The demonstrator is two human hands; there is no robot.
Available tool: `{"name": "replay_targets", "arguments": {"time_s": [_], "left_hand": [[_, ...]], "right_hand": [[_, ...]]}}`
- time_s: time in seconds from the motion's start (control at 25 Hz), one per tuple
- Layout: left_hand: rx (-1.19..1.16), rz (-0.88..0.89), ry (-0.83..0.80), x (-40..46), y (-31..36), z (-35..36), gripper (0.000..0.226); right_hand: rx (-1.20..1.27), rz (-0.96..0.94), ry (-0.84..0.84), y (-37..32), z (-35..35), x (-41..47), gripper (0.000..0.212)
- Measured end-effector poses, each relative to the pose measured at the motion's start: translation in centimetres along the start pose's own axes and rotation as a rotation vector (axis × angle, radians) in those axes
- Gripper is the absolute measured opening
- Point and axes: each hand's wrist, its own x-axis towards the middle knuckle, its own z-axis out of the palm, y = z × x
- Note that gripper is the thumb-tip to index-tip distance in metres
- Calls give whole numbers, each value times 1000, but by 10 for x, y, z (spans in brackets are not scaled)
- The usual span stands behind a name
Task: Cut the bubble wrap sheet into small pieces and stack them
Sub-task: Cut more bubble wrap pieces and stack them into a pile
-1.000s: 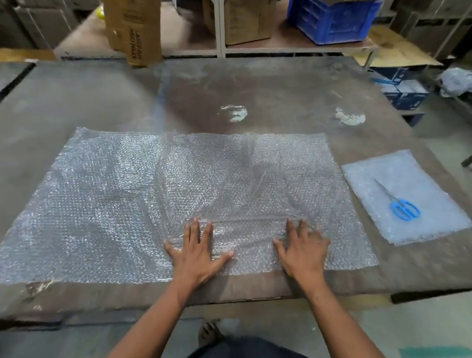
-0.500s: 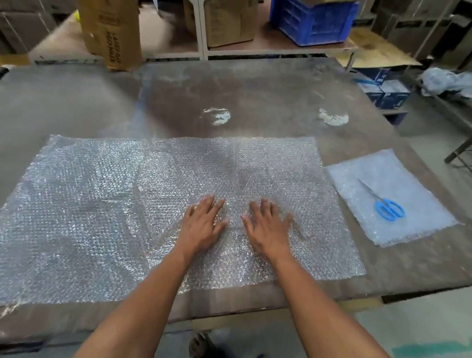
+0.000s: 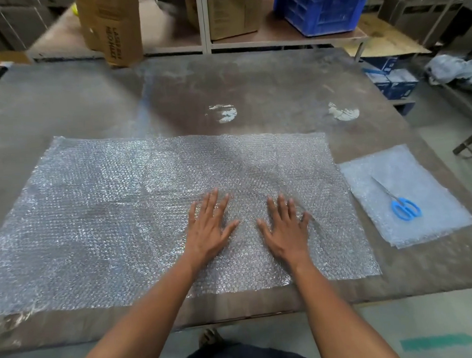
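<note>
Head view: both hands, left (image 3: 208,231) and right (image 3: 286,230), lie flat with fingers spread on the sheet (image 3: 120,215), having slid up from its near edge. Wrinkles gone; sheet flat on the table (image 3: 250,80), uncut. Scissors (image 3: 404,207) untouched on the stack (image 3: 425,182).

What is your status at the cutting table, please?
Left hand and right hand flat on the bubble wrap sheet, pressing. Sheet uncut. Scissors lying on the small stack to the right. Nothing in the way.
</note>
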Motion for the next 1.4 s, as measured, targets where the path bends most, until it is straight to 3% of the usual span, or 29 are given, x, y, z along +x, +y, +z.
{"name": "replay_targets", "arguments": {"time_s": [0.16, 0.4, 0.76, 1.12, 1.4], "left_hand": [[-20, -148, -104, -16, -49, 10, 97], [-38, -110, -126, -27, -67, 9, 99], [-58, -60, -146, -23, -14, 9, 90], [-37, -160, -147, -23, -31, 15, 104], [-94, -116, -68, -21, -3, 8, 99]], "right_hand": [[-1, 89, 56, 15, 5, -13, 87], [95, 188, 44, 37, 8, -20, 88], [65, 17, -23, -11, 8, -15, 81], [94, 110, 10, 19, 7, -31, 86], [120, 182, 35, 40, 5, -43, 84]]}}
